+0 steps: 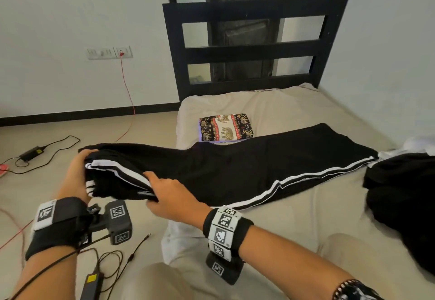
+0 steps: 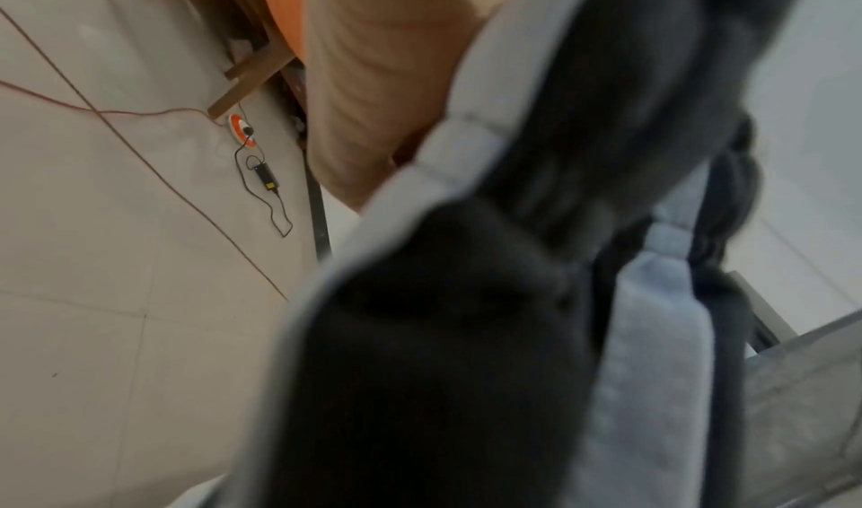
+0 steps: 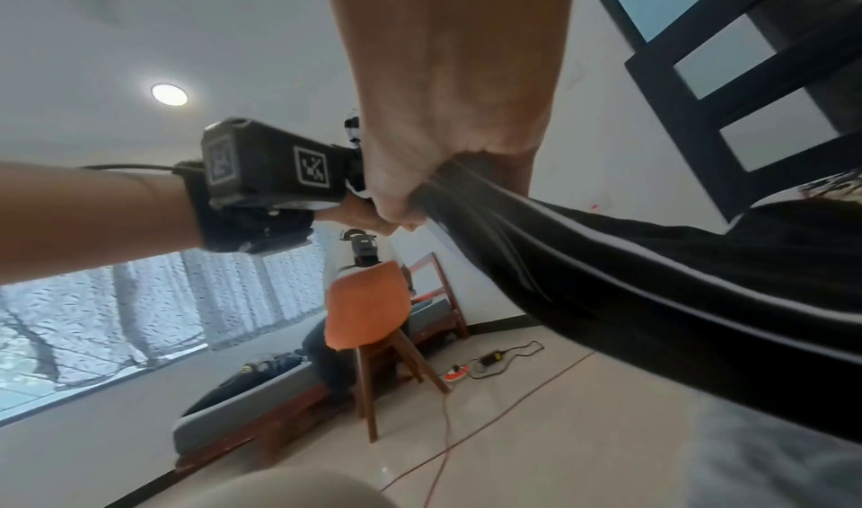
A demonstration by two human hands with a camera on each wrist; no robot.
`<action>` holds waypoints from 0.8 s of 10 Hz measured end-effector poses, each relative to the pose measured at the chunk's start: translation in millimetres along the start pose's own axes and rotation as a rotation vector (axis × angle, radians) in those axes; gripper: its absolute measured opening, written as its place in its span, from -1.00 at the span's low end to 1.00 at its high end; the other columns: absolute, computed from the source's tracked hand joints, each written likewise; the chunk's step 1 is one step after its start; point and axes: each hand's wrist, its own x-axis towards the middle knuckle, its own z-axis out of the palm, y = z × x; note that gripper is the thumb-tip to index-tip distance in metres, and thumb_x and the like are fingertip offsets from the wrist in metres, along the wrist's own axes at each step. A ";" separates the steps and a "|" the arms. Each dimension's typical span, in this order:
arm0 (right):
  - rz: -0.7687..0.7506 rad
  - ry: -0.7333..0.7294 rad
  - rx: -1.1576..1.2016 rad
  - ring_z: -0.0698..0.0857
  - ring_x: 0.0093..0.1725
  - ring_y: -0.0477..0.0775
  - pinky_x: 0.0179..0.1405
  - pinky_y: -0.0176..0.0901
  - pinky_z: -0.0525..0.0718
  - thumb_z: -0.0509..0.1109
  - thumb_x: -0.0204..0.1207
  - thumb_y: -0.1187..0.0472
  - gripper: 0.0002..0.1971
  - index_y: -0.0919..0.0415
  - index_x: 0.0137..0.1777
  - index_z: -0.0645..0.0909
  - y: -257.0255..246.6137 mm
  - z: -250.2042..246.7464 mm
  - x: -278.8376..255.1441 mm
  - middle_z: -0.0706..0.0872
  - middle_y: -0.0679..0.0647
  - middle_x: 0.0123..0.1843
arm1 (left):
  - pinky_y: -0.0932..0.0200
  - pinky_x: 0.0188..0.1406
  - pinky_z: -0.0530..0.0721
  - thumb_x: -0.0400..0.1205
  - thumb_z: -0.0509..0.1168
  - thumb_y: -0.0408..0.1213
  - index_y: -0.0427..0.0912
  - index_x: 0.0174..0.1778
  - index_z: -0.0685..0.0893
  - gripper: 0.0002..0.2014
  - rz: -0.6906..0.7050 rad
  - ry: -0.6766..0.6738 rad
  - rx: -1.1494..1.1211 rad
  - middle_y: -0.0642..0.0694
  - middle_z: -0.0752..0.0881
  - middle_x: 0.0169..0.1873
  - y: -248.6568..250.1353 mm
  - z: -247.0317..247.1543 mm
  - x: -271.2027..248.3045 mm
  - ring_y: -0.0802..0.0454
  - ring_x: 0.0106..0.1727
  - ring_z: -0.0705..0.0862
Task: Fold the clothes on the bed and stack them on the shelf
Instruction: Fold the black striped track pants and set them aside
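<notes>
Black track pants (image 1: pixel 235 170) with white side stripes lie stretched across the beige bed (image 1: pixel 294 217), their left end lifted past the bed's left edge. My left hand (image 1: pixel 78 172) grips that bunched end from the far side, fingers curled over its top. My right hand (image 1: pixel 164 195) pinches the same end from the near side, thumb on top; the right wrist view shows the fabric (image 3: pixel 653 276) squeezed in my right hand (image 3: pixel 410 199). In the left wrist view the black and white cloth (image 2: pixel 490 313) fills the frame, blurred. A folded elephant-print cloth (image 1: pixel 226 127) sits near the head of the bed.
A heap of black clothes (image 1: pixel 404 205) lies at the bed's right side, with white cloth (image 1: pixel 416 146) behind it. A black headboard (image 1: pixel 254 47) stands at the far end. Cables and a power adapter (image 1: pixel 31 153) lie on the floor at left. An orange chair (image 3: pixel 364 317) stands behind.
</notes>
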 end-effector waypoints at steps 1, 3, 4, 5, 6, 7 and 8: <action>0.007 0.076 0.192 0.70 0.15 0.33 0.11 0.22 0.71 0.54 0.43 -0.04 -0.14 0.07 0.60 0.11 -27.4 8.6 1.3 0.65 0.26 0.27 | 0.43 -0.84 0.45 0.72 0.12 -0.10 -0.09 -0.22 0.58 -0.74 0.004 -0.095 -0.018 0.19 0.64 -0.70 13.6 -2.7 -19.4 0.31 -0.70 0.60; 0.104 0.441 0.341 0.71 0.15 0.23 0.09 0.13 0.72 0.48 0.46 0.26 -0.32 0.05 0.52 0.25 -16.1 -22.9 8.0 0.70 0.17 0.22 | 0.19 0.07 0.69 0.68 0.23 -0.13 -0.21 0.17 0.62 -0.74 -0.018 -0.316 -0.173 -0.09 0.75 -0.18 24.2 59.3 -12.1 0.09 -0.19 0.77; 0.146 0.553 0.391 0.72 0.10 0.21 0.02 -0.06 0.67 0.41 0.48 0.42 -0.50 0.20 0.41 0.43 24.1 -73.6 3.4 0.74 0.23 0.13 | 0.24 -0.16 0.76 0.70 0.22 -0.12 -0.16 0.11 0.62 -0.79 -0.001 -0.476 -0.171 -0.08 0.79 -0.18 28.2 111.6 -13.9 0.09 -0.16 0.80; 0.204 0.711 0.416 0.67 0.21 0.12 0.13 -0.18 0.61 0.37 0.57 0.36 -0.60 0.26 0.41 0.52 73.8 -132.1 -5.0 0.73 0.20 0.20 | 0.10 0.14 0.72 0.70 0.22 -0.10 -0.10 0.15 0.60 -0.80 0.021 -0.621 -0.111 -0.14 0.80 0.08 27.8 165.5 -22.7 0.01 0.12 0.78; 0.308 0.789 0.529 0.60 0.23 -0.10 0.07 -0.55 0.54 0.32 0.65 0.29 -0.62 0.18 0.47 0.52 130.1 -185.8 -20.5 0.69 -0.01 0.22 | 0.06 0.31 0.58 0.70 0.24 -0.10 -0.07 0.27 0.58 -0.74 0.088 -0.683 0.011 -0.08 0.74 0.22 11.1 212.7 -29.2 0.06 0.27 0.69; 0.410 0.867 0.651 0.57 0.27 -0.16 0.22 -0.45 0.53 0.31 0.68 0.18 -0.63 0.10 0.48 0.48 192.8 -232.9 -44.0 0.63 -0.11 0.25 | 0.10 0.42 0.48 0.70 0.27 -0.14 -0.01 0.26 0.60 -0.77 0.127 -0.734 0.168 -0.06 0.67 0.28 -21.1 253.9 -33.8 0.12 0.30 0.61; 0.557 0.918 0.693 0.58 0.29 -0.06 0.31 -0.21 0.52 0.31 0.68 0.19 -0.59 0.05 0.52 0.43 275.4 -261.4 -71.5 0.61 -0.07 0.31 | 0.30 0.18 0.49 0.67 0.30 -0.14 -0.03 0.45 0.49 -0.59 0.100 -0.809 0.406 0.00 0.57 0.36 -66.7 286.3 -31.0 0.15 0.32 0.57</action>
